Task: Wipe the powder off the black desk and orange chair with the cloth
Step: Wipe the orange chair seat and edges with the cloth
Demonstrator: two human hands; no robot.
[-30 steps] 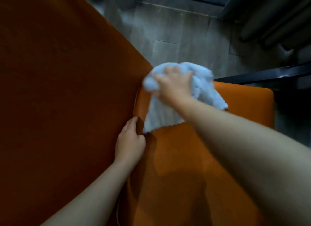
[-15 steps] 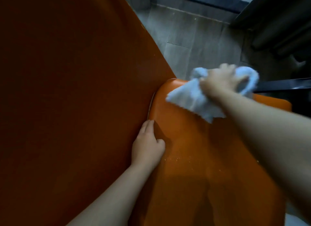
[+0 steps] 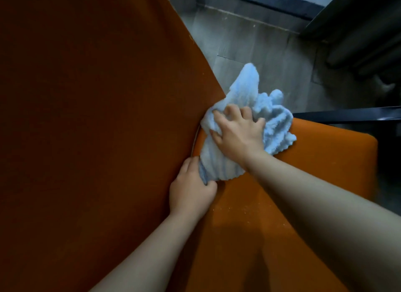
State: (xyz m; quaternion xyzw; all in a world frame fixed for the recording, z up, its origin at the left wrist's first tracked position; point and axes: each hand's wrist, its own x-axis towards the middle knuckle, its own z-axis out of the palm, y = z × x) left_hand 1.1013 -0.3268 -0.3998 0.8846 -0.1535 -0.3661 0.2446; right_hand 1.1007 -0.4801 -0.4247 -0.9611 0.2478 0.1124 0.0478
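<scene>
The orange chair fills most of the view: its tall backrest (image 3: 86, 128) on the left, its seat (image 3: 249, 237) at the lower right. A fluffy light-blue cloth (image 3: 245, 96) lies bunched at the seam where seat meets backrest. My right hand (image 3: 238, 133) grips the cloth and presses it onto the seat's far left corner. My left hand (image 3: 191, 194) rests in the seam just below it, fingers curled against the cloth's lower edge. White powder specks (image 3: 247, 209) dot the seat near my left hand.
A black desk edge (image 3: 351, 114) runs along the far right beyond the seat. Grey floor tiles (image 3: 256, 46) lie behind the chair, with dark furniture (image 3: 364, 31) at the upper right.
My right hand swept the cloth back from the seat's far right side to the seam by the backrest. My left hand stayed in the seam and now touches the cloth's edge.
</scene>
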